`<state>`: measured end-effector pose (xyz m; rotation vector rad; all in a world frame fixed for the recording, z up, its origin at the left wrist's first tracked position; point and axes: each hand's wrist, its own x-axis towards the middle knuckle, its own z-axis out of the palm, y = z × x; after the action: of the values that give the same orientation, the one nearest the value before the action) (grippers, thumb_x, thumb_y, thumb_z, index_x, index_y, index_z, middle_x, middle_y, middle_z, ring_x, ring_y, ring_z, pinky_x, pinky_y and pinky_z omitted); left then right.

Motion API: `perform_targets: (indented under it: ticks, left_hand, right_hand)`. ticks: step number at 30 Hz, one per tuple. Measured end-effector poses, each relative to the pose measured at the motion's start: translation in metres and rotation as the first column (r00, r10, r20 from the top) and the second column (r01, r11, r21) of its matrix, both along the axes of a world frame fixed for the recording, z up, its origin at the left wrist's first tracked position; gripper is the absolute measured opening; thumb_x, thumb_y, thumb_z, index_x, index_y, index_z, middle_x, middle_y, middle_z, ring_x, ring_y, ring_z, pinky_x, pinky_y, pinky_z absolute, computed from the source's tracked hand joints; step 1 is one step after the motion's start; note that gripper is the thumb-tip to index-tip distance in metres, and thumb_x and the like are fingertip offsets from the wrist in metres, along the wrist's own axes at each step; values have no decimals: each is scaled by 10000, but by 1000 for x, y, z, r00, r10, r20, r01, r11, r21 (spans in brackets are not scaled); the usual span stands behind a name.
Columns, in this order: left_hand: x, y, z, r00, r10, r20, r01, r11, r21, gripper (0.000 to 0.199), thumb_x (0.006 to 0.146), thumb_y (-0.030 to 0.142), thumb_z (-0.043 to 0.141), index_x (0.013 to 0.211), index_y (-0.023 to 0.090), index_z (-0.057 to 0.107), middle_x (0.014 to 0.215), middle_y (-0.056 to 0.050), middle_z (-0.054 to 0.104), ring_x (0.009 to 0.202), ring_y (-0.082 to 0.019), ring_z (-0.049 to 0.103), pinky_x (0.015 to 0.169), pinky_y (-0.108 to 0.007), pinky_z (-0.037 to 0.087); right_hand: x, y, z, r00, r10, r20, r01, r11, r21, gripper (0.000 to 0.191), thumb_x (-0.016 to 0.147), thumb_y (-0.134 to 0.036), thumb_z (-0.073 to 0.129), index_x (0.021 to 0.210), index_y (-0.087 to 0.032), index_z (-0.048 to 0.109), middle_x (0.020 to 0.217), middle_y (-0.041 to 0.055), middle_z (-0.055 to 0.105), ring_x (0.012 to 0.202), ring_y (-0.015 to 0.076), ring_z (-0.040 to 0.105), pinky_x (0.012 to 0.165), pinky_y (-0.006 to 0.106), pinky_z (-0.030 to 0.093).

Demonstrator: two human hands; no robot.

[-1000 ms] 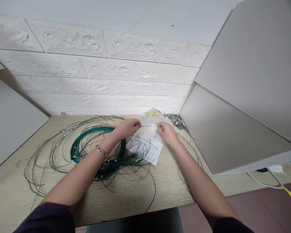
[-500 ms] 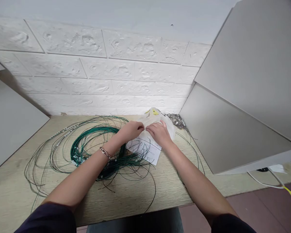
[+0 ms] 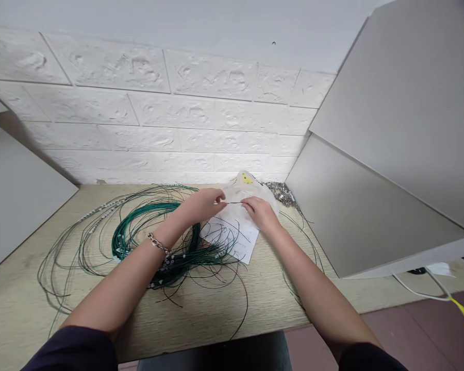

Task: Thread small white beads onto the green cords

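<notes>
A thin dark cord is stretched level between my two hands. My left hand pinches one end of it, and a bracelet circles that wrist. The other end is in the closed fingertips of my right hand. Behind and under the hands lies a whitish translucent plastic bag with a yellow print. A sheet of paper with handwriting sticks out below it. Under my left forearm is a large coil of green cords, with small white pieces on some strands; the forearm hides part of the coil.
Loose cords spread over the wooden table at the left, and a few strands lie at the right. A speckled grey heap fills the back corner. Pale panels stand on both sides, before a white brick-pattern wall.
My hands have drawn apart, the left to the left and the right slightly to the right. A longer piece of the dark cord now shows between them.
</notes>
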<state>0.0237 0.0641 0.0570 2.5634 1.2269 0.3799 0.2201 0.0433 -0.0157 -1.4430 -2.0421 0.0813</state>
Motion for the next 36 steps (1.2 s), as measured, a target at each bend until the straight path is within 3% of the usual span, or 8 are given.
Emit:
perform_targets:
  ticks: [3,5,10,16,22,26,36]
  left_hand:
    - [18,-9,-9,996,-52,74,44,993,105,351,789,403,452,1008,147,550,1024,-91,569,933,-202,525,828,-316,399]
    - [32,-9,-14,993,-82,91,66,984,164,299,801,331,459,1011,135,543,1042,-101,546,972,-202,506,863,-320,383]
    - [53,8,-25,993,-68,92,61,995,83,185,781,201,477,900,131,601,863,-86,591,827,-185,545,765,-287,408]
    - [52,19,-34,993,-17,113,14,1000,27,231,790,246,459,708,142,648,690,-69,632,696,-184,557,685,-290,400]
    - [49,21,-39,972,96,214,-89,995,-43,253,793,310,458,761,159,659,773,-42,666,702,-148,565,657,-252,402]
    - [49,23,-42,942,172,289,-143,982,-120,240,759,349,502,708,166,649,740,-25,663,683,-146,556,646,-252,401]
    - [48,26,-50,925,216,313,-182,974,-136,243,763,357,486,706,166,624,713,-14,640,687,-147,543,654,-257,389]
  right_hand:
    - [-6,-2,1,999,33,-17,-33,999,15,184,836,-186,430,891,-198,606,898,41,626,874,163,555,786,282,427]
    - [-7,-2,1,999,47,-22,-46,998,31,185,817,-144,431,883,-194,597,896,42,619,874,161,550,790,285,428]
    - [-4,-1,-1,995,39,-87,-34,997,64,168,817,-148,433,866,-193,587,854,45,610,833,157,552,748,276,438]
    - [3,5,-7,982,3,-188,10,998,65,174,799,-206,497,955,-192,572,907,43,610,799,142,569,730,274,450]
    - [9,8,-8,977,-55,-204,67,996,54,274,748,-217,572,1020,-184,583,903,52,625,767,143,576,751,284,452]
    - [11,8,-8,968,-134,-212,128,991,-41,192,740,-241,585,913,-178,640,826,51,651,688,139,582,702,270,456]
    - [11,7,-6,964,-153,-219,137,987,-86,125,777,-203,514,766,-190,639,775,20,664,724,140,586,696,248,413]
